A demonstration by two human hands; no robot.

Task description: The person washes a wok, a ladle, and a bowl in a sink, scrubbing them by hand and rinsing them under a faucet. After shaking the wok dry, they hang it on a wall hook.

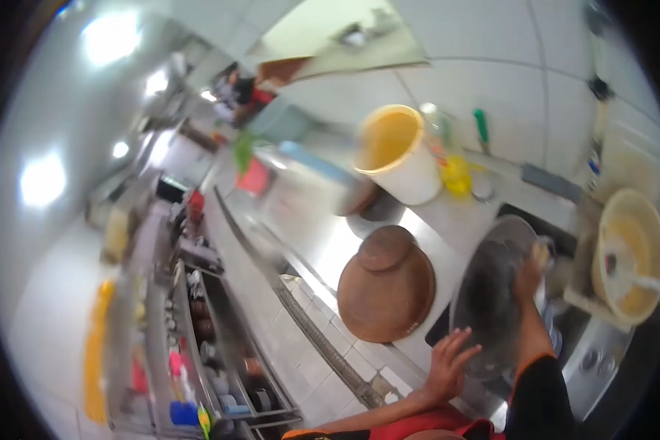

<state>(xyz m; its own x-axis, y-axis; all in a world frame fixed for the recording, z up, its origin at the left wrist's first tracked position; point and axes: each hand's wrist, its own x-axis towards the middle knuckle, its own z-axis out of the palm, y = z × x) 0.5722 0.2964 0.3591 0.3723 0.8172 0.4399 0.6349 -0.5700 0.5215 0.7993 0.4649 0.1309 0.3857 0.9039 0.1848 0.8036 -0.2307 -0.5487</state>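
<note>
A large, dark grey round pan lies tilted over the sink area in front of me. My right hand reaches to its far right rim, fingers bent around a small yellowish sponge that is blurred. At the near left side of the pan, my left hand has its fingers stretched apart, fingertips right at the rim. To the left on the steel counter stands a brown clay dish with a smaller round knob-like part on it.
A white bucket with a yellow inside stands behind the clay dish, beside a yellow bottle. On the right is a cream basin. A green-handled tool leans on the tiled wall. Metal shelves hold several items at left.
</note>
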